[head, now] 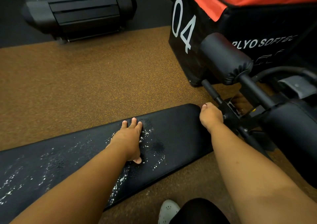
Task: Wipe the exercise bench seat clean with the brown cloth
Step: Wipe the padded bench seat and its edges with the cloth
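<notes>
- The left hand (129, 138) lies flat on the black bench seat (180, 134), palm down, fingers straight and close together, thumb out toward the near edge; it holds nothing.
- The right hand (211, 116) sits at the far right corner of the seat, beside the bench's metal frame (228, 110), with its fingers curled down over the edge; whether it grips anything there cannot be told.
- No brown cloth shows in this view.
- White crumbs or powder (145, 136) are scattered over the seat around the left hand and along the pad toward the left.
- A black foam roller pad (224, 59) juts out above the frame.
- Behind it, a black and red box (202, 18) bears a large white "04" and the words "PLYO SOFT BO…", the ending cut off.
- A treadmill's end (82, 12) stands on the floor at the upper left.
- A white perforated shoe (168, 211) rests on the brown speckled floor (103, 78).
</notes>
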Demonstrator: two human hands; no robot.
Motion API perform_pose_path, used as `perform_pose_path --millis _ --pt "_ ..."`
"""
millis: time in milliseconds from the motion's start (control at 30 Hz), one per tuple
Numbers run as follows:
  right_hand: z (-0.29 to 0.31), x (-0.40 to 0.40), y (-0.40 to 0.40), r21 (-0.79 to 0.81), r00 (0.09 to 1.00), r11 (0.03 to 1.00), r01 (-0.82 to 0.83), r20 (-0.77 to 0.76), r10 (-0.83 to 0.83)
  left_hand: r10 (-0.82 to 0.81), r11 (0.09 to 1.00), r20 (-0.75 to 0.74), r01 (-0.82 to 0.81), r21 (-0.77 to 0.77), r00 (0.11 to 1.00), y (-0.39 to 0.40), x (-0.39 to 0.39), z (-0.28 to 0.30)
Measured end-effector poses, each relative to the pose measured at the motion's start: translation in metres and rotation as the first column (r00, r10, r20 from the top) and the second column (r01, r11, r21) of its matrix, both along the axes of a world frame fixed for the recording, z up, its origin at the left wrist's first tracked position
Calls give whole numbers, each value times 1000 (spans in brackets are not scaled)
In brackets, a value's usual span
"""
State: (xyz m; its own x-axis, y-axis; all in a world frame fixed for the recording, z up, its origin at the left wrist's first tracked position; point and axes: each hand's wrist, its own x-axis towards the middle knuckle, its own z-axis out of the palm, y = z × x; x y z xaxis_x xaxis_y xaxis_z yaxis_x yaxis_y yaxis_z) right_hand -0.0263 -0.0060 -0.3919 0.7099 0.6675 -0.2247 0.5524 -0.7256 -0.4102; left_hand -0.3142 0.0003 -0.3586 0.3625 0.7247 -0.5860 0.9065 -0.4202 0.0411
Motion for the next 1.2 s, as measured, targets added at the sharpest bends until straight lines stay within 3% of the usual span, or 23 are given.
perform_pose_path --millis 133,200,267,333,433,500,600,633,667,800,833,867,967,1000,1133,1200 --pt "-1 -20 13 -32 974 991 -128 186 131 3 1000 -7 -3 -10 1000 0 1 0" --pt "-4 -38 19 17 920 956 -293 276 277 2 1000 -11 -2 -10 1000 0 2 0" --pt "-10 -71 26 38 806 841 -540 310 504 -4 1000 -17 4 2 1000 0 2 1" --pt "-15 -115 25 79 674 678 -731 244 697 -13 1000 -21 13 13 1000 -1 2 2" --pt "-17 -138 19 158 567 547 -822 133 813 -13 1000 -10 13 16 1000 -1 0 1" --pt "-17 -121 18 151 592 572 -806 172 788 -8 1000 8 8 14 1000 -1 -2 0" --pt "-14 -108 20 85 829 836 -542 219 515 11 1000 20 -11 1 1000 -1 -2 -1" --pt "-12 -115 20 70 860 872 -484 221 460 12 1000 18 -12 -2 1000 -1 -2 -1" --pt "-11 -126 20 69 849 861 -505 222 480 12 1000 14 -12 -3 1000 -1 -2 -1" --pt "-14 -133 10 186 611 585 -790 142 779 2 1000 0 -2 0 1000 -1 -1 0" --pt "-15 -123 10 197 594 566 -800 134 793 3 1000 4 -3 -1 1000 -1 -1 0" --pt "-15 -113 11 184 625 599 -779 149 766 6 1000 11 -6 -2 1000 -1 -1 0" --pt "-16 -103 12 83 838 849 -523 232 494 24 1000 32 -24 -7 999 -1 -2 -1" --pt "-16 -111 11 71 855 871 -486 244 457 28 1000 35 -28 -9 999 -1 -2 -1" --pt "-16 -127 0 151 693 676 -721 156 704 23 1000 70 -23 -1 997 -5 -4 2" --pt "-14 -107 -4 148 676 660 -737 146 722 25 999 132 -27 17 991 -7 -11 2"
